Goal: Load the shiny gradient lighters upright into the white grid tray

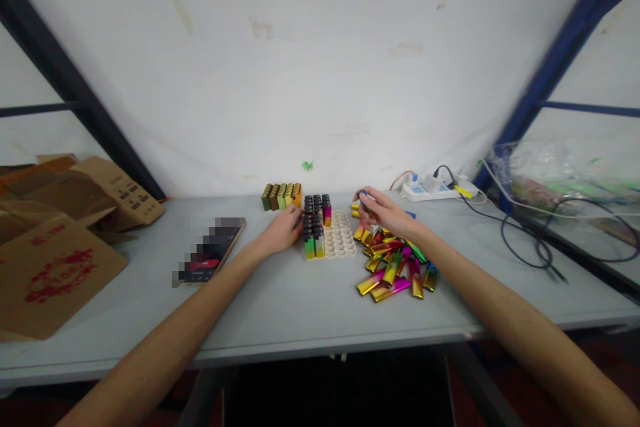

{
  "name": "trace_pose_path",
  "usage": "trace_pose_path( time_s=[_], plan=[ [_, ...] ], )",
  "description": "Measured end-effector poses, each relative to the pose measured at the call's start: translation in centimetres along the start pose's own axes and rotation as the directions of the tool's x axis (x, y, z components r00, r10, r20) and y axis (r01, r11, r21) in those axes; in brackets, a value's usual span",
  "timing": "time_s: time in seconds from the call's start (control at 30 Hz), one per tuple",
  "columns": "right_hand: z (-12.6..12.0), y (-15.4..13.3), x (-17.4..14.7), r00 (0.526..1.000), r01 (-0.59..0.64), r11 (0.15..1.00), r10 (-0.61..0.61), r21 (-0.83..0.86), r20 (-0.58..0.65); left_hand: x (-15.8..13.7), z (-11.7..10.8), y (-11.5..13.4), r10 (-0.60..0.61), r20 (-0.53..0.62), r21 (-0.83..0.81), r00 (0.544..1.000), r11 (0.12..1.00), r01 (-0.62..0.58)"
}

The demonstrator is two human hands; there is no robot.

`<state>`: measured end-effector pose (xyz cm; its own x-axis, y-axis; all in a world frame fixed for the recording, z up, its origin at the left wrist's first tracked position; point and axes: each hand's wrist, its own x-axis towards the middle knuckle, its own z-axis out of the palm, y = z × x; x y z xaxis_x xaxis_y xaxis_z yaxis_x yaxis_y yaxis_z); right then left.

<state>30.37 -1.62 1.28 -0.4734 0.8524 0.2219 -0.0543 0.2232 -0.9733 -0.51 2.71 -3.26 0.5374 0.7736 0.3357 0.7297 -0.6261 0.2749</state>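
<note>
My left hand [284, 230] rests at the left edge of a white tray with round holes [341, 240], its fingers curled against the tray's side and partly hidden. Upright lighters [314, 230] with black tops and shiny coloured bodies fill the left columns of the tray; the holes to the right are bare. Above the tray's right back corner, my right hand [380, 208] is closed on a dark-topped lighter [364, 199], mostly covered by the fingers. Below that hand lies a loose heap of shiny gold, pink, green and red lighters [393, 263].
Another block of gold-topped lighters [282, 196] stands near the wall. To the left are a phone [215, 250], partly blurred out, and opened cardboard boxes [65, 273]. A white power strip [435, 188] with black cables [505, 227] and clear plastic bags [545, 170] occupy the right.
</note>
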Motion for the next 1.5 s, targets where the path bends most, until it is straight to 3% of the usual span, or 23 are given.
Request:
trace_pose_path(
  time_s=[0.1,0.23,0.4,0.83,0.9,1.03,1.23,1.37,1.5],
  plan=[
    [0.7,0.3,0.1,0.992,0.005,0.979,-0.032,-0.206,-0.126,0.0,-0.3,0.3,-0.021,0.013,0.000,1.000,1.000,0.021],
    [1.6,0.1,-0.1,0.934,-0.014,0.845,-0.179,-0.535,-0.308,0.0,-0.5,0.5,-0.017,0.009,-0.024,1.000,1.000,0.018],
    [2.0,-0.2,-0.3,0.899,-0.108,0.759,-0.201,-0.641,-0.390,0.0,-0.5,0.4,-0.020,0.007,-0.044,1.000,0.999,0.020],
    [2.2,0.2,-0.3,0.936,0.000,0.741,-0.237,-0.672,-0.261,0.1,-0.1,0.0,-0.010,-0.013,-0.044,1.000,0.999,0.009],
    [2.1,0.5,-0.2,0.942,0.055,0.705,-0.271,-0.707,-0.196,0.2,0.0,0.0,-0.006,-0.010,-0.035,1.000,0.999,0.006],
    [2.2,0.7,0.0,0.913,0.174,0.588,-0.398,-0.790,-0.095,0.2,0.2,-0.1,-0.006,-0.009,-0.012,1.000,1.000,0.006],
    [3.0,0.2,-0.3,0.958,0.103,0.648,-0.270,-0.754,-0.101,0.2,0.4,-0.4,0.015,-0.024,-0.027,1.000,1.000,-0.016],
    [3.5,0.3,-0.2,0.962,0.131,0.682,-0.263,-0.720,-0.074,0.2,0.5,-0.4,0.017,-0.035,-0.025,0.999,1.000,-0.018],
    [3.6,0.6,0.2,0.965,0.140,0.580,-0.260,-0.803,-0.020,0.2,0.4,-0.3,0.027,-0.026,-0.025,0.999,0.999,-0.028]
  ],
)
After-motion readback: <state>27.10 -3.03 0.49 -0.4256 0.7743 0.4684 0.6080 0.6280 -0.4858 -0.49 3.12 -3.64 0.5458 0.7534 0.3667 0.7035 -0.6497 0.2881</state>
